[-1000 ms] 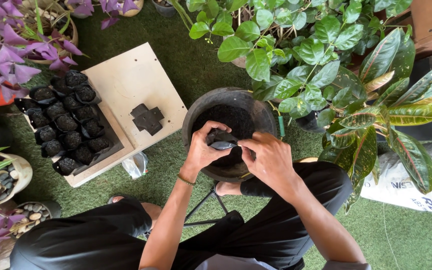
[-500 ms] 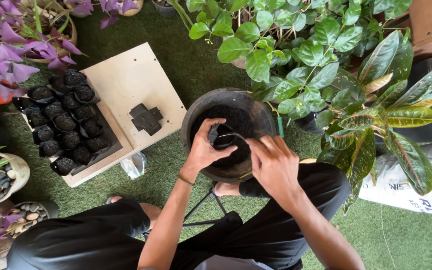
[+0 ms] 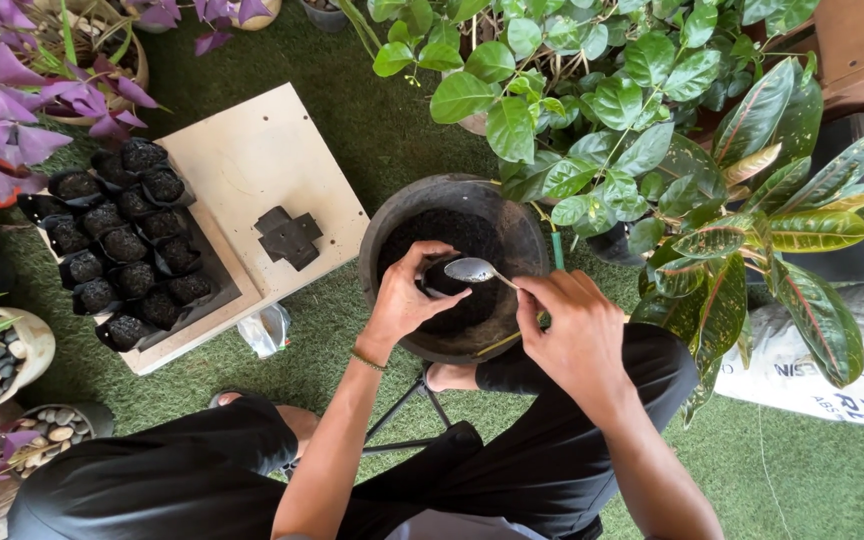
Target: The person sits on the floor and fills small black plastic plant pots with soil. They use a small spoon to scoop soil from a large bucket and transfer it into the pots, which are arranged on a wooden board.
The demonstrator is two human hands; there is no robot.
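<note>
— Head view: left hand (image 3: 404, 300) clasped around small black grow bag (image 3: 444, 278), inside soil basin (image 3: 392, 225)?
— Yes; right hand (image 3: 564, 330) pinched spoon (image 3: 472, 269) above it. Best kept level, bag mouth open.

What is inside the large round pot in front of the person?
The pot holds dark soil. The left hand grips a small black bag there; the right hand's spoon hovers above. The bag's contents are hidden.
</note>
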